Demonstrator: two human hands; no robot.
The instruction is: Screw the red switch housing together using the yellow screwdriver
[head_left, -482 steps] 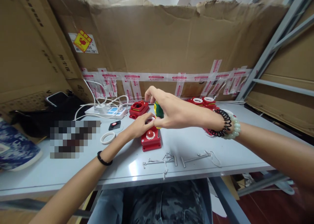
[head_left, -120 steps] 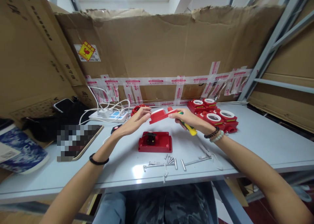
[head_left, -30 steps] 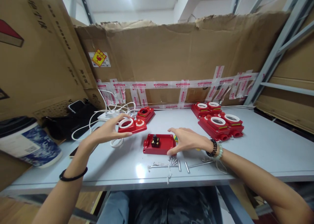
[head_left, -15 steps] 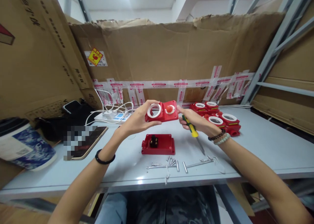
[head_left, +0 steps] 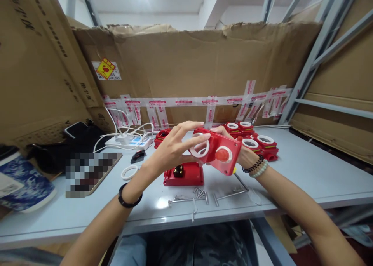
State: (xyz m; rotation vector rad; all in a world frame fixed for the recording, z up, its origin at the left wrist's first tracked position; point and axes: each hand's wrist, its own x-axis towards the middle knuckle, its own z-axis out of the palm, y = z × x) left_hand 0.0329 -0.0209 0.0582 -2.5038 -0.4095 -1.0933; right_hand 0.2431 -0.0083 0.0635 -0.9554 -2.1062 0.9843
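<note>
Left hand (head_left: 171, 149): raised above the table's middle, fingers spread, fingertips pinching the left end of the red cover (head_left: 215, 151) at its white ring (head_left: 199, 150).

Right hand (head_left: 233, 147): mostly hidden behind the cover, clasping its right end; a yellow tip of the screwdriver (head_left: 234, 169) shows below, so the grip on that tool cannot be judged.

Cover: tilted, face toward the camera, red button (head_left: 222, 154) visible; half a second ago it was held higher and level.

Red base (head_left: 183, 174): on the table (head_left: 305, 172) beneath, unmoved. Loose screws (head_left: 201, 193) near the front edge.

Hidden: right palm, screwdriver shaft.
</note>
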